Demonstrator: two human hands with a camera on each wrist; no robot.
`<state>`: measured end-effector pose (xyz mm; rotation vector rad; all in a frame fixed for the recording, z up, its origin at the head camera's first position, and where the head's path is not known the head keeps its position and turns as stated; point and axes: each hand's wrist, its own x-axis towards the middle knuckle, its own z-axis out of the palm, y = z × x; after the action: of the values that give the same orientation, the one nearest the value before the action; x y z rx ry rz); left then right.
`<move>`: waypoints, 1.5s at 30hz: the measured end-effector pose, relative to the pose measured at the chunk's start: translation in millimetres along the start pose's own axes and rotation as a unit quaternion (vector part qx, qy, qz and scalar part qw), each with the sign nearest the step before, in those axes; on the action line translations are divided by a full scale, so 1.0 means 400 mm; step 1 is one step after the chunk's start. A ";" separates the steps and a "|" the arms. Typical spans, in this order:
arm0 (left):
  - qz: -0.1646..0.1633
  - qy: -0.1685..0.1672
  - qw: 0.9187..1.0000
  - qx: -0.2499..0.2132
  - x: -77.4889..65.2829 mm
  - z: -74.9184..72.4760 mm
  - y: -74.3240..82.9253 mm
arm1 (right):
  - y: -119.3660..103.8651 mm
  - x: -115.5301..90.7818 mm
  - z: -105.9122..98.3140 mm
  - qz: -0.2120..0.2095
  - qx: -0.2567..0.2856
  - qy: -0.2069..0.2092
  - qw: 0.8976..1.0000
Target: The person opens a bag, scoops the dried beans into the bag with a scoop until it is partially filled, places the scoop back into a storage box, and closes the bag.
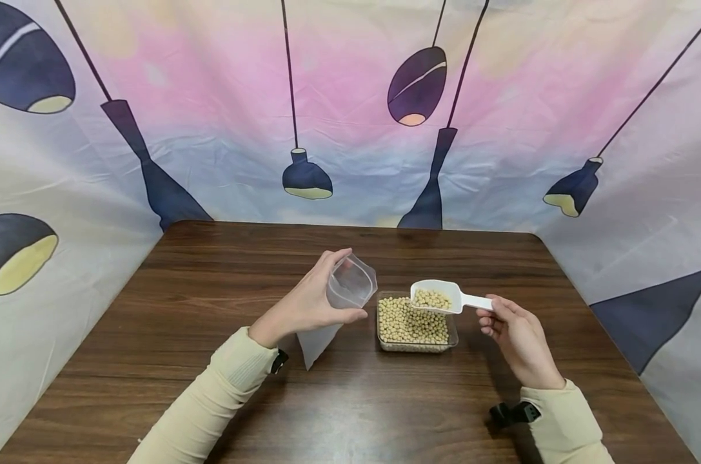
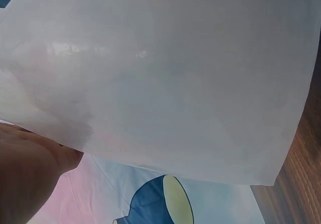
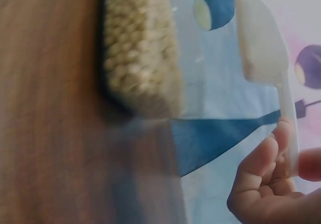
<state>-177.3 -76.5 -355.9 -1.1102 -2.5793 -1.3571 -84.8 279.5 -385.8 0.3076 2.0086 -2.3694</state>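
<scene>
In the head view my left hand (image 1: 312,306) holds a translucent plastic bag (image 1: 351,282) with thumb and fingers on either side of its spread mouth. A pointed lower corner of the bag shows below the palm. The bag's pale side fills most of the left wrist view. My right hand (image 1: 518,338) pinches the handle of a white scoop (image 1: 454,299), which carries some pale yellow beans (image 1: 431,298). The scoop hovers over a clear rectangular container (image 1: 416,348) of the same beans, right of the bag. In the right wrist view, thumb and fingertips grip the scoop's handle end.
The dark wood-grain table (image 1: 350,412) has its far edge against a patterned fabric backdrop (image 1: 350,96) with printed lamps. Fabric also hangs along both sides. A dark band (image 1: 515,412) is worn on the right wrist.
</scene>
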 end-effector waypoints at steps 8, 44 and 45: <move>0.002 -0.008 1.000 -0.001 0.004 0.005 0.003 | -0.050 -0.002 0.077 -0.040 0.071 -0.033 0.996; 0.005 -0.015 1.000 -0.008 0.006 0.022 0.014 | -0.141 0.001 0.208 -0.158 0.006 -0.055 0.986; 0.007 -0.015 1.000 -0.009 0.006 0.022 0.014 | -0.142 0.000 0.209 -0.161 0.004 -0.054 0.985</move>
<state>-173.0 -66.5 -356.6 -1.1562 -2.5799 -1.3742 -104.5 207.4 -317.8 -0.1577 2.1392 -2.5045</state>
